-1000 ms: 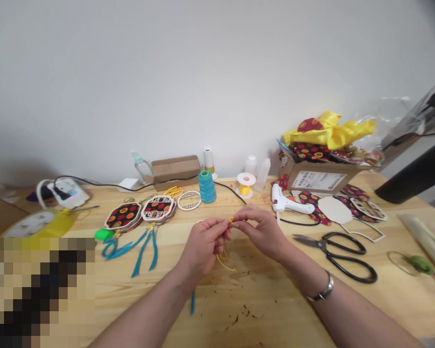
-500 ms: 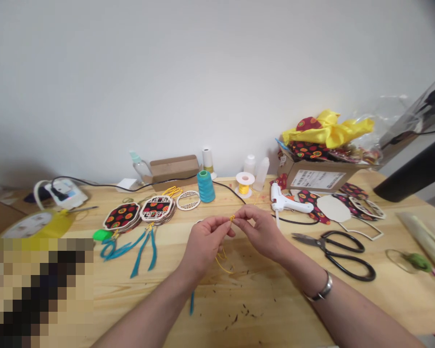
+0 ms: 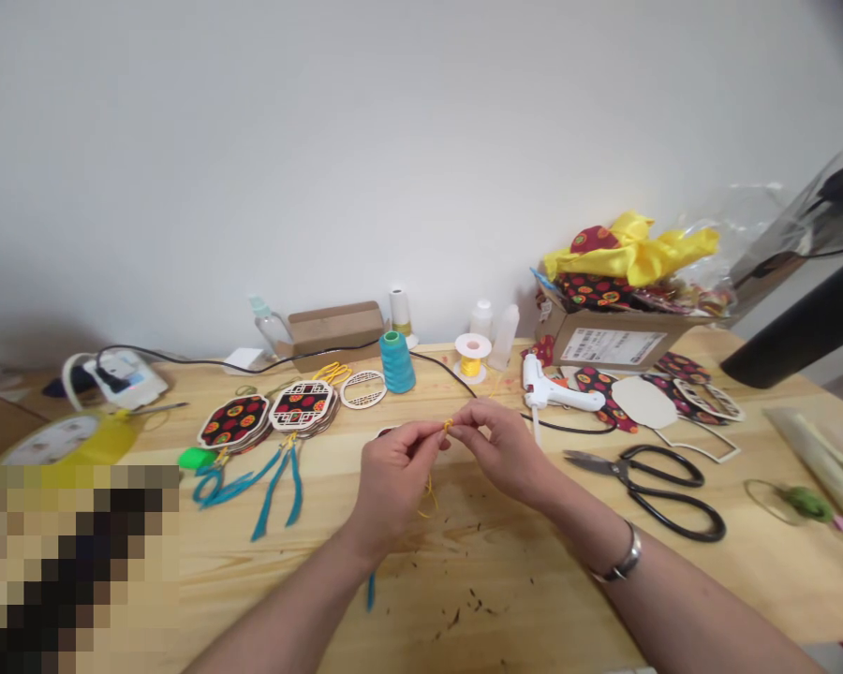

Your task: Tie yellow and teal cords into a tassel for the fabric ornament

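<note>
Above the middle of the table, my left hand (image 3: 398,465) and my right hand (image 3: 500,445) meet at the fingertips. Both pinch a knotted piece of yellow cord (image 3: 448,425) between thumb and forefinger. Loose strands of the same cord dangle below my left hand. Part of a patterned round piece (image 3: 388,432) shows behind my left fingers, mostly hidden. A teal tassel end (image 3: 371,592) pokes out beneath my left wrist; what it is joined to is covered.
Black-handled scissors (image 3: 643,482) lie right of my right forearm, with a white glue gun (image 3: 558,388) behind them. A teal thread cone (image 3: 396,362) and a yellow cord spool (image 3: 472,356) stand at the back. Stacked tasselled ornaments (image 3: 302,406) lie left; a fabric-filled box (image 3: 614,342) stands back right.
My fingers stay pinched on the yellow cord, with my left fingers shifted slightly. The dangling cord loop beneath hangs smaller and closer to my left hand. The view has moved a little.
</note>
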### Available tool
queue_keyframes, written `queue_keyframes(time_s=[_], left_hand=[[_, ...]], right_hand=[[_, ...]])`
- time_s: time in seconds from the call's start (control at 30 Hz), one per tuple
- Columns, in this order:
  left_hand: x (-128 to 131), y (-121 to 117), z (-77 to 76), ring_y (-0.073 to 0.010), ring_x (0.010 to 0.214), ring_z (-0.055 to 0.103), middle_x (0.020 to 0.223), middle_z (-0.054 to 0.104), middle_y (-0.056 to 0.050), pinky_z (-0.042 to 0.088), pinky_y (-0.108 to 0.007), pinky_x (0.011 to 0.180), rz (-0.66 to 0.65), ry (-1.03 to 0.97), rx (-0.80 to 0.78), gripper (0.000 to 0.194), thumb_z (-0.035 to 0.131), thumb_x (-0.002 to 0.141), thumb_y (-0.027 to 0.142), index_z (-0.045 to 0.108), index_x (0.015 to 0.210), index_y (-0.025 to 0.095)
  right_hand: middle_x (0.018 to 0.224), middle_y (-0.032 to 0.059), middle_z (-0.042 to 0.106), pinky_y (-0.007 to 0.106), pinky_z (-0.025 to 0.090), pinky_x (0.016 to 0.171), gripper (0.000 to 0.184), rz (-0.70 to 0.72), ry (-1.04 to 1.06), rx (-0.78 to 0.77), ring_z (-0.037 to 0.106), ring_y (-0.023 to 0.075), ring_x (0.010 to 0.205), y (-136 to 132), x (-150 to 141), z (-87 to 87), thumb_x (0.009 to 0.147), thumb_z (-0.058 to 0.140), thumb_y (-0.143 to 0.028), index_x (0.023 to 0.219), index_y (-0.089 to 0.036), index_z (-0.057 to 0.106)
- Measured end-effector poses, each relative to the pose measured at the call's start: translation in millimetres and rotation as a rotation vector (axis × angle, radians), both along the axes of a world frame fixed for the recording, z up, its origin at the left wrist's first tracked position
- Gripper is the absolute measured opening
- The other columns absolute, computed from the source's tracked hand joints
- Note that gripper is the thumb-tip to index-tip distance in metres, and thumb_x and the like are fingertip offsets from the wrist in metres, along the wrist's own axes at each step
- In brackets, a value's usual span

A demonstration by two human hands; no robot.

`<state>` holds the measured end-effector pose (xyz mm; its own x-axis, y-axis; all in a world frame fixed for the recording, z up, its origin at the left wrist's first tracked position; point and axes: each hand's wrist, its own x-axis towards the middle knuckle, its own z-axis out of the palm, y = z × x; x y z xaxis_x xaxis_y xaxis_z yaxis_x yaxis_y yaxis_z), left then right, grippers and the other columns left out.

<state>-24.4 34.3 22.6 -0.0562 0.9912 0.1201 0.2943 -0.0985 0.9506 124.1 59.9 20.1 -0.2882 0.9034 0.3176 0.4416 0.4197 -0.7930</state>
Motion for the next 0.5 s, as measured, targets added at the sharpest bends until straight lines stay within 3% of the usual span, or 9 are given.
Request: queue_keyframes(time_s=[0.13,0.3,0.5], left_hand=[[-1,2,-1.3,-0.0123,0.056,0.054,0.065,0.068,-0.004,0.039,-0.022,0.052,0.022,-0.075,-0.07,0.014,0.064,0.07,0.029,0.071,0.072,0.017],[-3,9,-4.7,-0.0037,0.038,0.035,0.061,0.065,-0.002,0.026,-0.019,0.038,-0.016,-0.382,-0.261,0.02,0.067,0.066,0.033,0.068,0.071,0.014],[-3,11,-1.2,0.0002,0.036,0.029,0.059,0.06,0.0,0.019,-0.017,0.036,-0.065,-0.586,-0.348,0.018,0.069,0.064,0.027,0.065,0.068,0.011]], right_hand=[[0.066,0.0023,0.061,0.028,0.04,0.064,0.018,-0.014,0.019,-0.007,0.053,0.0149,0.067,0,0,-0.1,0.08,0.056,-0.021,0.062,-0.018,0.059],[0.072,0.0024,0.066,0.028,0.043,0.066,0.012,0.001,0.099,-0.085,0.058,0.0148,0.069,2,1,0.7,0.079,0.056,-0.021,0.072,-0.018,0.065],[0.074,0.0027,0.068,0.029,0.045,0.068,0.006,-0.017,0.14,-0.087,0.06,0.0152,0.07,3,1,-1.4,0.076,0.06,-0.02,0.074,-0.018,0.066]])
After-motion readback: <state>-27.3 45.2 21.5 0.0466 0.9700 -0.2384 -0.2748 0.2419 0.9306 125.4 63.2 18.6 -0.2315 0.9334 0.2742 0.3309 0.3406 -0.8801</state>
